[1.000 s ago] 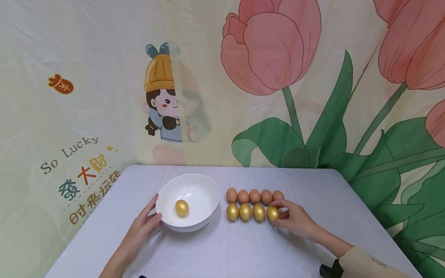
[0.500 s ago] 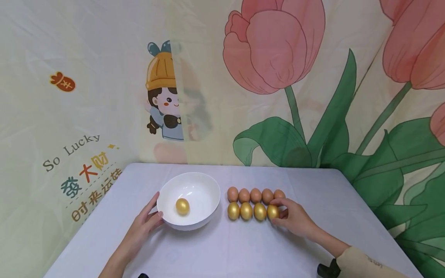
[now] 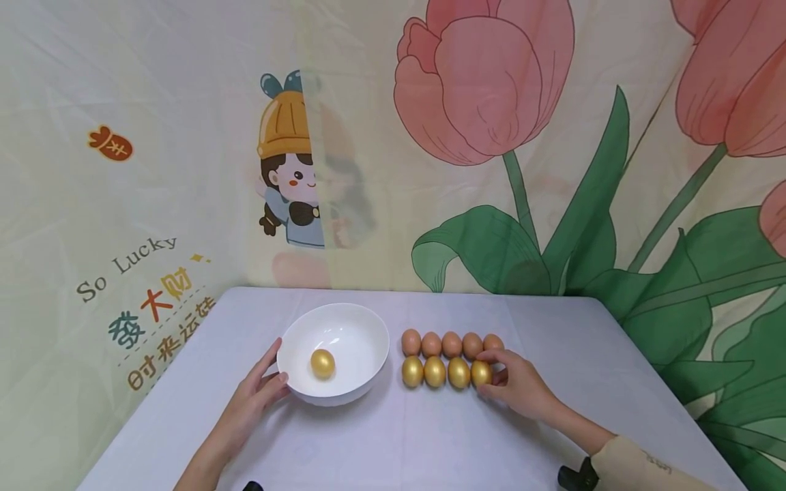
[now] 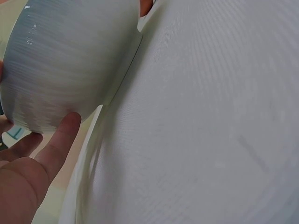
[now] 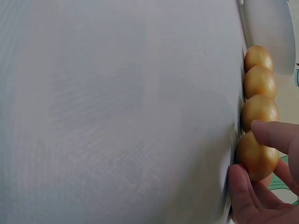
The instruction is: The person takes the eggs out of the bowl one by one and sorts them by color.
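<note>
My left hand (image 3: 253,402) rests against the left side of a white bowl (image 3: 367,354), thumb and fingers spread along its outer wall. In the left wrist view, the thumb (image 4: 60,144) lies almost straight on the bowl's side (image 4: 65,60). One golden egg (image 3: 322,364) lies inside the bowl. To the right, my right hand (image 3: 520,383) pinches the rightmost golden egg (image 3: 480,374) of a front row between thumb and fingers. The right wrist view has that egg (image 5: 257,157) close against its neighbouring golden egg (image 5: 259,112), at the table surface.
Behind the golden eggs runs a row of several brown eggs (image 3: 451,344), the rightmost partly hidden by my right fingers. A white cloth covers the table (image 3: 393,443). A printed curtain (image 3: 362,150) hangs beyond the table's far edge.
My right hand has nudged the rightmost golden egg slightly left, closing the gap to its neighbour. The left hand and bowl keep their places; the head view has shifted slightly.
</note>
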Motion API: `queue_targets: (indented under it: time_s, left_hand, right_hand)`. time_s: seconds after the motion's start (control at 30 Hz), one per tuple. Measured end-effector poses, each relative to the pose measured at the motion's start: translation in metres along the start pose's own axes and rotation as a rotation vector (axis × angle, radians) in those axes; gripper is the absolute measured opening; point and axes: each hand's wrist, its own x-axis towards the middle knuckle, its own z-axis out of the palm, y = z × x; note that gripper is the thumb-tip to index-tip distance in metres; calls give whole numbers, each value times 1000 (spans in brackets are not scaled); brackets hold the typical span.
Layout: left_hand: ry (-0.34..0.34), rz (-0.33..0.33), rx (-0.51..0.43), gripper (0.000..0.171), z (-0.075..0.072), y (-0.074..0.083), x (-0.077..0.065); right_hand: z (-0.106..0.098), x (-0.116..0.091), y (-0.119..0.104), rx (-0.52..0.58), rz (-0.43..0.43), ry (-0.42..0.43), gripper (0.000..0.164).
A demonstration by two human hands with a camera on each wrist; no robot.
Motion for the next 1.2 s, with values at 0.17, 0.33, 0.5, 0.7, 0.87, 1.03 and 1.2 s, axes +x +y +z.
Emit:
queue_targets:
  time_s: [0.17,0.33,0.5,0.7,0.87,1.03,1.2]
  left_hand:
    - [0,12,-1,75,0,0,1]
    - [-2,3,-6,76,0,0,1]
    - [1,14,-8,75,0,0,0]
    - [1,9,-4,76,0,0,0]
    - [-1,21,-4,75,-1,0,0]
    - [-2,28,0,75,-1,-1,1]
    - [-6,25,0,75,0,-1,1]
  right_hand:
    - [1,1,1,-11,-7,7,55]
    - [2,2,1,-20,10,1,57]
    - [2,3,-1,-17,44,-14,59]
    - [0,1,-2,-12,41,-18,60]
    - [-3,0,-3,-9,42,-20,60]
    - [-5,-3,-4,-2,56,-23,60]
    - [-11,-7,-7,-12,56,-27,61]
